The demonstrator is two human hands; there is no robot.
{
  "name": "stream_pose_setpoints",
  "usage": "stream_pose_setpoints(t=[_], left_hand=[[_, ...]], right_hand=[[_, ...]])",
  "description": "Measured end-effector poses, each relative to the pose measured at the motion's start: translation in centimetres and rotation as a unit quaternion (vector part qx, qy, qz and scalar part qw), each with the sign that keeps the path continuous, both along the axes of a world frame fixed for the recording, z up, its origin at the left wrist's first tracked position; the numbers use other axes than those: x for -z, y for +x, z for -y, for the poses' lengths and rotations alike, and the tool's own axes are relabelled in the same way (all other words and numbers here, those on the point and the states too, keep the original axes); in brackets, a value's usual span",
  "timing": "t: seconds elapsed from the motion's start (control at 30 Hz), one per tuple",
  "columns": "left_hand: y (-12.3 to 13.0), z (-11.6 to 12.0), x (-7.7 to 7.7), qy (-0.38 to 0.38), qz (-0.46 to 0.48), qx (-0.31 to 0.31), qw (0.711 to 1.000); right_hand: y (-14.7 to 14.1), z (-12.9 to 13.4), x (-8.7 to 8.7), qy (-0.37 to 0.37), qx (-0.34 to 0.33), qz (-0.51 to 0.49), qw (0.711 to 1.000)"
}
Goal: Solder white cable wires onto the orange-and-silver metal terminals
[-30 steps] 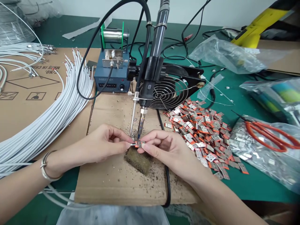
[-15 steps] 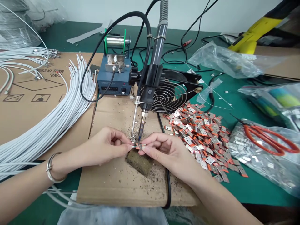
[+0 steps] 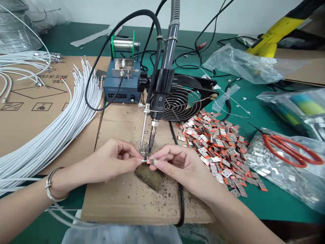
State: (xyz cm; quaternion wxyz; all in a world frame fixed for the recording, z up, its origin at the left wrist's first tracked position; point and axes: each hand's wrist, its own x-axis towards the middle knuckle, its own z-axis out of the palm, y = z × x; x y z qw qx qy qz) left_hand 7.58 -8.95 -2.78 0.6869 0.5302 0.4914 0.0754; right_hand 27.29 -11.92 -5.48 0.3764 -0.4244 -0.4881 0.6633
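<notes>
Under the tip of a clamped soldering iron [image 3: 153, 132], both my hands meet at a small joint. My left hand [image 3: 115, 157] pinches the end of a white cable [image 3: 143, 160], its thin wires against the orange end of a USB connector [image 3: 152, 161]. My right hand [image 3: 179, 162] grips that connector's metal body between thumb and fingers. The iron's tip is right at the joint; whether it touches cannot be made out. Beside it a bent solder feed tube [image 3: 143, 135] points down to the same spot. A brown block [image 3: 149, 178] lies just below my fingertips.
To the right spreads a heap of orange and metal USB connectors [image 3: 218, 145], near orange-handled scissors [image 3: 289, 149]. A bundle of white cables [image 3: 63, 125] lies left. Behind stand the blue solder feeder [image 3: 122, 89] with its solder spool [image 3: 123, 45] and a black fan [image 3: 188, 98].
The whole view has shifted slightly left. My hands keep the same grips, with the connector now a touch lower beneath the iron's tip.
</notes>
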Motion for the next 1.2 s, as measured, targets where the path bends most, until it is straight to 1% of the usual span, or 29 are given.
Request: stream_pose_setpoints(t=[0.23, 0.33, 0.43, 0.5, 0.53, 0.6, 0.67, 0.7, 0.77, 0.83, 0.87, 0.93, 1.07, 1.13, 1.2], left_hand=[[-0.1, 0.0, -0.2, 0.004, -0.028, 0.014, 1.0], [0.0, -0.2, 0.0, 0.018, -0.039, 0.017, 0.999], [0.0, -0.2, 0.3, 0.025, -0.042, 0.035, 0.998], [-0.1, 0.0, 0.3, 0.051, -0.038, 0.052, 0.997], [-0.2, 0.3, 0.2, 0.082, -0.042, 0.062, 0.994], [-0.4, 1.1, -0.5, 0.165, -0.067, 0.086, 0.98], [-0.6, 2.2, -1.6, 0.219, -0.102, 0.119, 0.963], [-0.7, 2.8, -2.3, 0.226, -0.117, 0.138, 0.957], [-0.7, 3.9, -3.5, 0.215, -0.128, 0.17, 0.953], [-0.8, 4.9, -4.2, 0.202, -0.123, 0.186, 0.954], [-0.9, 5.4, -4.3, 0.201, -0.118, 0.189, 0.954], [-1.1, 6.2, -4.1, 0.214, -0.108, 0.187, 0.953], [-1.6, 7.5, -3.2, 0.287, -0.093, 0.172, 0.938], [-1.8, 7.9, -2.9, 0.314, -0.094, 0.166, 0.93], [-2.0, 8.7, -2.5, 0.325, -0.095, 0.166, 0.926]], right_hand=[[-0.1, 0.1, -0.2, -0.013, 0.004, 0.009, 1.0], [-0.2, -0.1, -0.3, -0.019, 0.008, 0.036, 0.999], [-0.2, -0.3, -0.3, -0.019, 0.0, 0.05, 0.999], [0.0, -0.3, -0.4, -0.009, -0.011, 0.057, 0.998], [0.1, -0.1, -0.5, -0.001, -0.018, 0.062, 0.998], [0.3, 0.3, -0.7, 0.012, -0.033, 0.069, 0.997], [0.5, 1.1, -1.0, 0.013, -0.048, 0.072, 0.996], [0.6, 1.6, -1.2, 0.011, -0.053, 0.072, 0.996], [0.6, 2.7, -1.4, 0.006, -0.059, 0.071, 0.996], [0.6, 3.8, -1.7, 0.003, -0.061, 0.063, 0.996], [0.6, 4.2, -1.9, 0.004, -0.06, 0.057, 0.997], [0.5, 5.0, -2.1, 0.009, -0.056, 0.048, 0.997], [0.4, 6.1, -2.4, 0.018, -0.043, 0.063, 0.997], [0.7, 6.6, -2.3, 0.015, -0.054, 0.073, 0.996], [1.2, 7.0, -2.2, 0.01, -0.085, 0.082, 0.993]])
